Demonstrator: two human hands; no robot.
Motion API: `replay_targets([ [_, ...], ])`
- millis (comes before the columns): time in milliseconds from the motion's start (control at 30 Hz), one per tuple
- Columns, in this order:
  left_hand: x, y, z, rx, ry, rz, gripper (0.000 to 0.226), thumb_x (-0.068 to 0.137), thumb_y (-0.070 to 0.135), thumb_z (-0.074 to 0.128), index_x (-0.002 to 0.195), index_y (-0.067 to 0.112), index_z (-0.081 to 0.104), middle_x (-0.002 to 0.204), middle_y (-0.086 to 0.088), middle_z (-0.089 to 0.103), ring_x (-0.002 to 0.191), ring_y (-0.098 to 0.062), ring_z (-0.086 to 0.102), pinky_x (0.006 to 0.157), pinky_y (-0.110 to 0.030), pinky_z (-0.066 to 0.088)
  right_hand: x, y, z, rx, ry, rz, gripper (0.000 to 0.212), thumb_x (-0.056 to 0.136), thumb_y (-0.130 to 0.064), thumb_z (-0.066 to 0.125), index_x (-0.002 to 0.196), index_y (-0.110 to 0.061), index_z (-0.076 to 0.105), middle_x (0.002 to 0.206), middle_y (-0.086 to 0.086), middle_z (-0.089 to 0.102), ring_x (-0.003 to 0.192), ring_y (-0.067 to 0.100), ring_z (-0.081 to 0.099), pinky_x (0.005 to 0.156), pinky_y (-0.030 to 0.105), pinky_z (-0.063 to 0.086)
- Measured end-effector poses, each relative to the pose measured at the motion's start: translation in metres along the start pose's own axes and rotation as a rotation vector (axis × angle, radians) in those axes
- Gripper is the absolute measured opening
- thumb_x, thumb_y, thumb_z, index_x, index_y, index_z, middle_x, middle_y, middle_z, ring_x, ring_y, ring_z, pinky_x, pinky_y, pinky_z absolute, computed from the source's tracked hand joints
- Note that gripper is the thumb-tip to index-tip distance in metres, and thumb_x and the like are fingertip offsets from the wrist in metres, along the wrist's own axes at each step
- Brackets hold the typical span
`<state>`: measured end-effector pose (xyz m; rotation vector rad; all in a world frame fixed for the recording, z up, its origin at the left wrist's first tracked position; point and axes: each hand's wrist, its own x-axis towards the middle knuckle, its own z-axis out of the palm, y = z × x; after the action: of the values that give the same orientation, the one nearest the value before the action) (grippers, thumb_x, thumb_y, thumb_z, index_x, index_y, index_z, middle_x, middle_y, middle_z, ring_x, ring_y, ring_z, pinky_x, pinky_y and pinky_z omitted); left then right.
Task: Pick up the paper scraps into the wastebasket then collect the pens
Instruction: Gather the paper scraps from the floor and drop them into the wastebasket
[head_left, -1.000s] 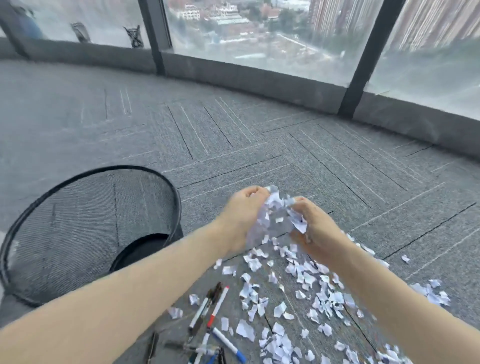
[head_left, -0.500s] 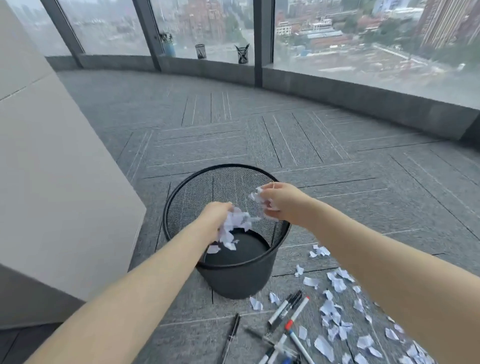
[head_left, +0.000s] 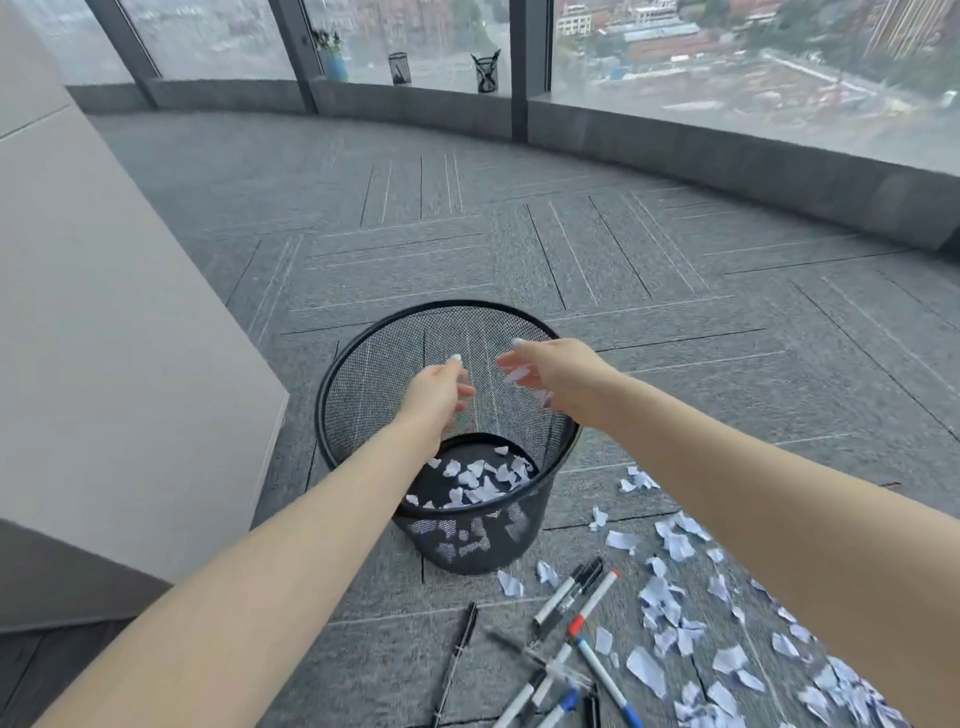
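Both hands hover over the mesh wastebasket (head_left: 563, 447), the left hand (head_left: 434, 392) loosely spread and empty, the right hand (head_left: 558, 376) opened out too, though a scrap or two looks stuck near its fingers (blurry, hard to say). Some paper scraps (head_left: 475, 480) sit in the basket bottom below the hands, but most (head_left: 670, 597) lie on the floor back under the right forearm. Risk-wise, clingy bits could flutter outside the rim, and the next scoop could snag the pens (head_left: 576, 618) lying among them.
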<state>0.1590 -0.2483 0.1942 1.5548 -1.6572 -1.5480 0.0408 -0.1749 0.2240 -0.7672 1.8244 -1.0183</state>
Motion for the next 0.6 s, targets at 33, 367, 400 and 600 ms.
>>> replay_targets([
  [33,0.001,0.001,0.001,-0.017,0.011,0.019,0.029,0.098,0.033,0.035,0.105,0.015,0.056,0.093,0.001,0.060,0.084,-0.014,0.054,0.073,-0.029,0.042,0.001,-0.002,0.000,0.039,-0.007,0.021,0.033,0.098,-0.030,0.039,0.113,-0.015,0.064,0.122,0.006,0.062,0.113,0.021,0.056,0.084,0.029,0.041],
  [367,-0.026,0.021,0.003,-0.435,0.147,0.043,0.023,0.097,0.017,0.038,0.083,0.016,0.056,0.077,0.002,0.057,0.071,-0.011,0.054,0.071,-0.025,0.046,-0.013,0.008,-0.015,0.429,0.085,-0.037,0.032,0.092,0.009,0.037,0.108,-0.008,0.060,0.122,0.011,0.060,0.110,0.022,0.059,0.099,0.041,0.045],
  [400,-0.035,0.023,0.005,-0.356,0.166,0.138,0.021,0.096,0.014,0.039,0.084,0.017,0.055,0.077,0.003,0.057,0.070,-0.010,0.054,0.067,-0.023,0.046,-0.016,0.012,-0.020,0.501,0.129,-0.067,0.029,0.092,0.007,0.038,0.100,-0.009,0.061,0.114,0.009,0.063,0.100,0.019,0.062,0.095,0.038,0.049],
  [600,-0.111,0.003,0.046,-0.010,-0.194,0.728,0.013,0.094,0.007,0.046,0.093,0.014,0.057,0.075,0.000,0.059,0.064,-0.006,0.055,0.063,-0.021,0.049,-0.042,0.090,-0.045,0.676,0.423,0.004,0.031,0.091,0.006,0.036,0.087,-0.012,0.062,0.081,0.001,0.063,0.069,0.009,0.057,0.072,0.024,0.051],
])
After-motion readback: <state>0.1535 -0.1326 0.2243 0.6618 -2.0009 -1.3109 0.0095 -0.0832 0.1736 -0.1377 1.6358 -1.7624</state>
